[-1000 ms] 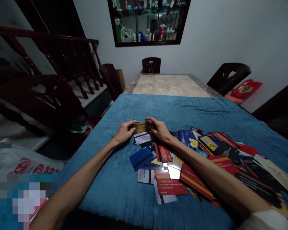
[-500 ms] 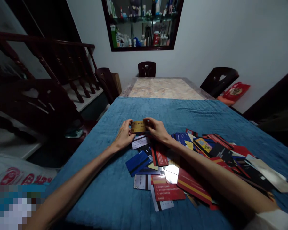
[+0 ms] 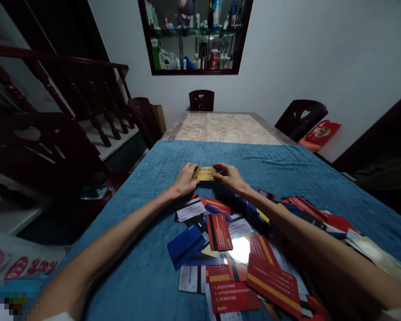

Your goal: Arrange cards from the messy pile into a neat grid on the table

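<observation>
A gold plastic card (image 3: 205, 173) with printed lettering is stretched between my two hands, just above the blue cloth. My left hand (image 3: 186, 179) pinches its left end; my right hand (image 3: 231, 177) pinches the right end between thumb and fingers. Nearer to me lies a loose spread of cards: a red card with a dark stripe (image 3: 219, 232), a blue card (image 3: 186, 246), a white striped card (image 3: 191, 208) and a red card with a yellow band (image 3: 273, 285). One card throws back a bright glare (image 3: 240, 249). My right forearm covers part of the spread.
The blue cloth (image 3: 127, 232) covers the near part of the table, with the patterned tabletop (image 3: 220, 127) beyond. More cards (image 3: 307, 209) lie to the right. Dark chairs (image 3: 201, 100) stand around. A white plastic bag (image 3: 23, 256) is at lower left.
Both hands have moved forward and slightly right with the gold card, away from the pile. The view has shifted, and more of the near cards now show.
</observation>
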The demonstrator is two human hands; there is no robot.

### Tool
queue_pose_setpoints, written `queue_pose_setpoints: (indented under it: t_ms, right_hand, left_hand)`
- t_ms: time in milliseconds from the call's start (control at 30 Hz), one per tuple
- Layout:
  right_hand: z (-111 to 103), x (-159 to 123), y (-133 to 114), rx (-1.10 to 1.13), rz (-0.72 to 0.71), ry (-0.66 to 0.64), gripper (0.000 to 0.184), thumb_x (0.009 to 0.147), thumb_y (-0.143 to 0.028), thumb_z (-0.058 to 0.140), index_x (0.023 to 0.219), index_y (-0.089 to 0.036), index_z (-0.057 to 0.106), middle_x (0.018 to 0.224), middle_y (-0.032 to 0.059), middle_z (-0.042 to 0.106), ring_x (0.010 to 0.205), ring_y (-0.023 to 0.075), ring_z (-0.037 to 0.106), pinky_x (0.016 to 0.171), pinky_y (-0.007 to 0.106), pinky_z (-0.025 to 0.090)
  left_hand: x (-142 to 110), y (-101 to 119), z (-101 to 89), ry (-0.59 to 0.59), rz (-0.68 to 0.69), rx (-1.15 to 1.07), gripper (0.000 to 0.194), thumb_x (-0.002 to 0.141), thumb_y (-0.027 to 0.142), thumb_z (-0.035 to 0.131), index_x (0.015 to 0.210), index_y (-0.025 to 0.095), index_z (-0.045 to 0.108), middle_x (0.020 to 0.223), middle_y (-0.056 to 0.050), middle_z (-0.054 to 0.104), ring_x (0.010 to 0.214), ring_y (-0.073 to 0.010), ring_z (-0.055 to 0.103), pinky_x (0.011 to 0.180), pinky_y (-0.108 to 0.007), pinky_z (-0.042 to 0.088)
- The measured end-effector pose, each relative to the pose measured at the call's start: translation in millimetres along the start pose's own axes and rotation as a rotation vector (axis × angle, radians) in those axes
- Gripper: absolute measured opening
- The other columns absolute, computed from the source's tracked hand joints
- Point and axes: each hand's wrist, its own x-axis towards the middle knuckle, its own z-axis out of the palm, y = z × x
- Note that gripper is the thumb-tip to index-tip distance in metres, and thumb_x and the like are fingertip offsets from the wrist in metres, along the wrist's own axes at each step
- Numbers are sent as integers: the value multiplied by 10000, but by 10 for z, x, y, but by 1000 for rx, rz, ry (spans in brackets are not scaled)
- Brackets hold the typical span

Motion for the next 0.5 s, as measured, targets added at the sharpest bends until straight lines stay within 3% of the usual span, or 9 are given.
queue_pose_setpoints:
  t_ms: [200,333,500]
  right_hand:
    - [-149,236,158,-130,38,-106,715,644,-92,767,1329,-134,567,1222,141,675,815,175,691,718,299,576]
    - [-200,447,273,-331,-51,-93,585,661,-124,743,1233,-168,630,1114,84,716,802,161,674,724,272,548]
    - [-266,749,415,-403,-45,-99,478,614,-173,777,1085,-172,700,948,33,728,788,163,644,726,258,504]
  left_hand:
    - [409,-102,115,-66,10,29,458,709,135,668,1162,132,600,1139,-96,568,947,-214,593,902,-358,516]
    - [654,-180,166,-98,7,73,436,703,160,692,1132,121,628,1094,-95,592,953,-231,602,925,-368,506]
    - [913,-312,224,-138,-3,111,416,688,194,709,1097,146,646,1081,-82,615,971,-235,604,925,-355,503]
